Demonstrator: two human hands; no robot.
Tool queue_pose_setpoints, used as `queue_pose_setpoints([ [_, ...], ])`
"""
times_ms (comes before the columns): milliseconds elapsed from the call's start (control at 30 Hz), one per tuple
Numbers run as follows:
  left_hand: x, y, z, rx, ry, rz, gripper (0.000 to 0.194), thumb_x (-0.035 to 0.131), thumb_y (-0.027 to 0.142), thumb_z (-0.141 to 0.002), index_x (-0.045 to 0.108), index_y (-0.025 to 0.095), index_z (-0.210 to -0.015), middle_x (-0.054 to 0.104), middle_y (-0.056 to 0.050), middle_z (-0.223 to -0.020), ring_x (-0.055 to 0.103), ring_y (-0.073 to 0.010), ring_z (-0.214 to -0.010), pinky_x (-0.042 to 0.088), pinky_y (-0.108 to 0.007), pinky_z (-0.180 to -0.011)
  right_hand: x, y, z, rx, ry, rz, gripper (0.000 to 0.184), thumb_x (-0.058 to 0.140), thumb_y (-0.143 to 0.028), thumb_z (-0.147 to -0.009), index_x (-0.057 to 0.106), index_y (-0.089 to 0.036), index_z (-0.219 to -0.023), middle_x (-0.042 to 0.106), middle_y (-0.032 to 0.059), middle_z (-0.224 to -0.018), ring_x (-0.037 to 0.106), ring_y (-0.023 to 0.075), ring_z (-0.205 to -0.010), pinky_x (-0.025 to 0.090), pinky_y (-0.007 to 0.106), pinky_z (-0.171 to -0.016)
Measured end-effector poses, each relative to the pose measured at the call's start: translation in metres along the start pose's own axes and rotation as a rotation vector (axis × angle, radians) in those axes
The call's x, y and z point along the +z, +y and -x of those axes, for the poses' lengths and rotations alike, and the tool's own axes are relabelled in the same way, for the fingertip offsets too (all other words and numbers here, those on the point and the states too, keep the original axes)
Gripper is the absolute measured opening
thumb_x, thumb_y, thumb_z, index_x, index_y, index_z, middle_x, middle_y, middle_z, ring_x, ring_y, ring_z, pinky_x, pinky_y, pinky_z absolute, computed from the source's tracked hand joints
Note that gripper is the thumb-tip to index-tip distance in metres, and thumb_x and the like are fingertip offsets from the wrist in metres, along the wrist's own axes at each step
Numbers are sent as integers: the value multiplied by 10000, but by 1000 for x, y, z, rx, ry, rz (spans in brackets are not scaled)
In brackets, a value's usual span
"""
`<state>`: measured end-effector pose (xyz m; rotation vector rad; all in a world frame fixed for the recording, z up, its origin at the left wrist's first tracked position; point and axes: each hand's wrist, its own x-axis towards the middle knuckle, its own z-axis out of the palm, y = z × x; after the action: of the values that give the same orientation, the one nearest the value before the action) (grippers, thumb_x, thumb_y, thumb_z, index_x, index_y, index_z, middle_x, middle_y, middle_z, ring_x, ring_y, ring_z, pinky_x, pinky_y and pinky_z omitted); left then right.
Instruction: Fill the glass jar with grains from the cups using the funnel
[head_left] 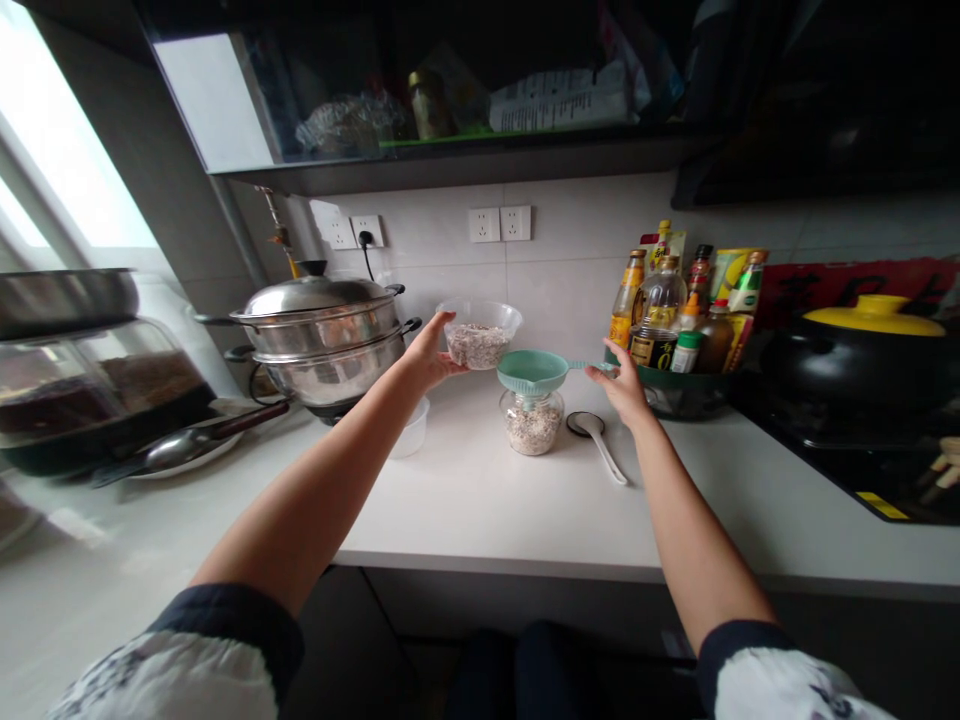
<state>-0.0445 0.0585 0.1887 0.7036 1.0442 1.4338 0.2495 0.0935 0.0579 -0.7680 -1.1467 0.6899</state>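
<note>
My left hand [433, 350] grips the side of a clear plastic bowl [480, 338] partly filled with greyish-pink flakes, held above the counter. Just right of it, a mint-green funnel [532, 372] sits in the mouth of a glass jar [532, 424] that holds pale flakes. My right hand [621, 382] pinches the funnel's handle between thumb and fingers. Close to the jar's right side lie a dark-rimmed round lid [583, 424] and a white spoon [604, 450], whose bowl end overlaps the lid.
A steel steamer pot [322, 330] and a clear plastic tub [411, 430] stand on the left. Farther left, a ladle [176, 450] rests on a plate. At right are a basket of sauce bottles [667, 385] and a black pot with a yellow lid [870, 350] on the stove.
</note>
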Motion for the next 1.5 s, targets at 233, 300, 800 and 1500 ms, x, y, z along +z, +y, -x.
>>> queue_pose_setpoints([
  [233,6,5,-2,26,-2,-117,435,633,345,-756,541,144,-1131,621,-141,-858,669,-318,-847,548,-474,-734,-7,-11,-29,-80,-271,336,303,836,-306,-542,748,-253,-826,708,20,-864,617,204,-847,464,365,-852],
  [300,7,6,-4,35,9,-144,422,638,353,-754,552,142,-1109,622,-141,-845,667,-320,-848,545,-475,-743,-5,-13,-35,-95,-293,352,258,833,-292,-547,753,-256,-790,701,12,-806,613,196,-815,456,358,-850],
  [800,14,11,-25,199,13,-385,412,715,344,-692,603,168,-1048,627,-107,-836,653,-320,-840,534,-504,-757,3,-2,-13,-183,-150,225,294,806,-450,-577,763,-277,-811,652,15,-801,567,185,-794,452,346,-809],
  [1500,26,11,-25,362,-56,-757,535,702,440,-645,636,236,-1135,667,-93,-1055,633,-253,-906,514,-373,-742,0,3,-8,-316,-115,415,415,699,-560,-679,760,-203,-881,669,68,-849,608,208,-821,487,354,-768],
])
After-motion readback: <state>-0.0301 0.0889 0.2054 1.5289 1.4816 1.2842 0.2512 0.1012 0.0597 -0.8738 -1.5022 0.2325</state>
